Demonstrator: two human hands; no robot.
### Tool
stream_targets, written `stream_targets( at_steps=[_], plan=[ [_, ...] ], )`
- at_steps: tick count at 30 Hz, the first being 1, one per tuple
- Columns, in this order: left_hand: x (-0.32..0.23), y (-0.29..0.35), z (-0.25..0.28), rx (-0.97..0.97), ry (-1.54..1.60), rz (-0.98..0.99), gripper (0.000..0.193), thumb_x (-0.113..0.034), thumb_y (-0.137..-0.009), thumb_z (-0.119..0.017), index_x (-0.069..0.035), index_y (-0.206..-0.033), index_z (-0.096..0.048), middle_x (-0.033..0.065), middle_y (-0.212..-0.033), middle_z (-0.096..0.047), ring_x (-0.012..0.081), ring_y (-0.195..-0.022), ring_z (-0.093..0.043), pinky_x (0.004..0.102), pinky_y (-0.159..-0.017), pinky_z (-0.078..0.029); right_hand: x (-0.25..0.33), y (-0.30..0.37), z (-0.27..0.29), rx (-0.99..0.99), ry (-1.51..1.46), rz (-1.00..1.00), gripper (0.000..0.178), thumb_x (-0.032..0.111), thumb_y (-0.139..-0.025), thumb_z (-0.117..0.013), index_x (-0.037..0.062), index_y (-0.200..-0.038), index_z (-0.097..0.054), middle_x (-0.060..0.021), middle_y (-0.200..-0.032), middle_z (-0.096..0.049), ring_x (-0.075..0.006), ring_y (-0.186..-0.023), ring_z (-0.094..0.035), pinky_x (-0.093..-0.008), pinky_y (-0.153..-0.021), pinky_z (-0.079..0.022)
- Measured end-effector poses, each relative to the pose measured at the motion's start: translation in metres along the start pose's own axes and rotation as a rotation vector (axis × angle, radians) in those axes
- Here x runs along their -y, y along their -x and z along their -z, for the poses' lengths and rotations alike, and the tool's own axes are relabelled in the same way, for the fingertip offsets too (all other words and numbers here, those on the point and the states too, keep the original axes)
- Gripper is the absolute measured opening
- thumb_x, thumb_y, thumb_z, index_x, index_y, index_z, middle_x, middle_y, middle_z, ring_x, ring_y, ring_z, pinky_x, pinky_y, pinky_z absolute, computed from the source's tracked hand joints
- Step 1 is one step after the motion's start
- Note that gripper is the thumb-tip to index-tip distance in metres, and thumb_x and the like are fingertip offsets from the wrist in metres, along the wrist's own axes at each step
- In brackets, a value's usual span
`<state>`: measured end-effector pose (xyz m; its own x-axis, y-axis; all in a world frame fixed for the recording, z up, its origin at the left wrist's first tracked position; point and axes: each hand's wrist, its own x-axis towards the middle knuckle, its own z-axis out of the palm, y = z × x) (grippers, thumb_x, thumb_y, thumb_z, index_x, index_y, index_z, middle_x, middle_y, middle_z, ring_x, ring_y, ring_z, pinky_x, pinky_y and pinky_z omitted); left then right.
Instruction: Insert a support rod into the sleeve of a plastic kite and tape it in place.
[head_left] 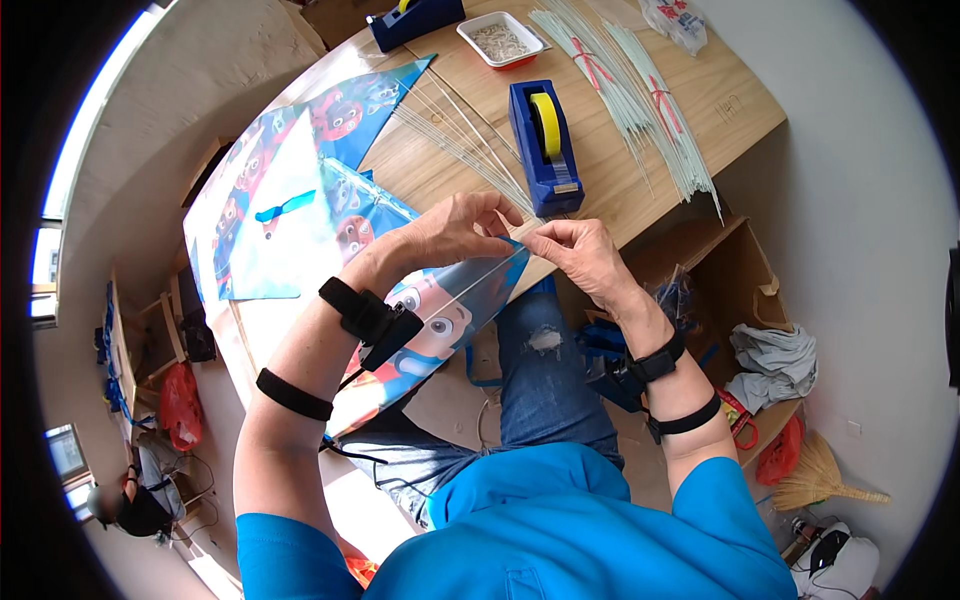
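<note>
A printed cartoon kite sheet (440, 328) hangs over the table's near edge and above my lap, with a thin pale rod (478, 280) lying across it. At its upper right corner my left hand (455, 232) has thumb and fingers bent together on the corner. Close beside it, my right hand (583, 258) pinches the tip of the same corner. Whether a bit of tape lies between the fingertips is too small to tell. Just beyond the hands stands a blue tape dispenser (530, 175) with a yellow-cored roll.
More printed kite sheets (275, 205) cover the table's left side. Loose thin rods (455, 140) lie behind my hands. Tied rod bundles (600, 80), a white tray (498, 40) of small pieces and another dispenser (415, 22) sit farther back. A cardboard box (735, 275) stands below right.
</note>
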<state>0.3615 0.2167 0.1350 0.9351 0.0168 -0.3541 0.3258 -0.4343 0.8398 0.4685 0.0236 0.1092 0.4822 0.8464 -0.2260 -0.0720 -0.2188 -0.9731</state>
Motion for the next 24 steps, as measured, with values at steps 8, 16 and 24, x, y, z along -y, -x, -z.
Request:
stream_targets(
  at_steps=[8, 16, 24],
  plan=[
    [0.004, -0.002, 0.004, 0.06, 0.008, 0.016, 0.045, -0.025, -0.08, -0.069, -0.002, -0.118, -0.058, 0.0142, -0.102, -0.068, 0.0204, -0.096, -0.065, 0.0313, -0.081, -0.051, 0.005, 0.002, -0.005, 0.04, 0.083, -0.035, 0.022, 0.018, -0.088, -0.071, -0.0024, -0.095, -0.071, -0.002, -0.082, -0.066, -0.006, -0.077, -0.057, -0.0216, -0.07, -0.046],
    [0.021, 0.053, -0.003, -0.647, -0.448, -0.056, 0.054, -0.024, -0.086, -0.064, -0.012, -0.135, -0.044, 0.0116, -0.141, -0.042, 0.0307, -0.127, -0.044, 0.0478, -0.106, -0.031, -0.019, -0.005, -0.011, -0.042, 0.11, 0.072, 0.02, 0.018, -0.087, -0.07, -0.0018, -0.087, -0.069, -0.0019, -0.073, -0.065, -0.0063, -0.067, -0.054, -0.0238, -0.062, -0.045],
    [0.081, 0.21, -0.134, -0.991, -0.355, 0.254, 0.063, -0.016, -0.084, -0.067, -0.007, -0.14, -0.039, 0.0173, -0.144, -0.037, 0.0369, -0.133, -0.035, 0.0478, -0.109, -0.028, -0.048, 0.012, -0.023, -0.113, -0.088, 0.072, 0.018, 0.019, -0.095, -0.062, 0.0002, -0.092, -0.062, 0.0047, -0.074, -0.056, -0.0018, -0.068, -0.047, -0.0183, -0.062, -0.041]
  ],
)
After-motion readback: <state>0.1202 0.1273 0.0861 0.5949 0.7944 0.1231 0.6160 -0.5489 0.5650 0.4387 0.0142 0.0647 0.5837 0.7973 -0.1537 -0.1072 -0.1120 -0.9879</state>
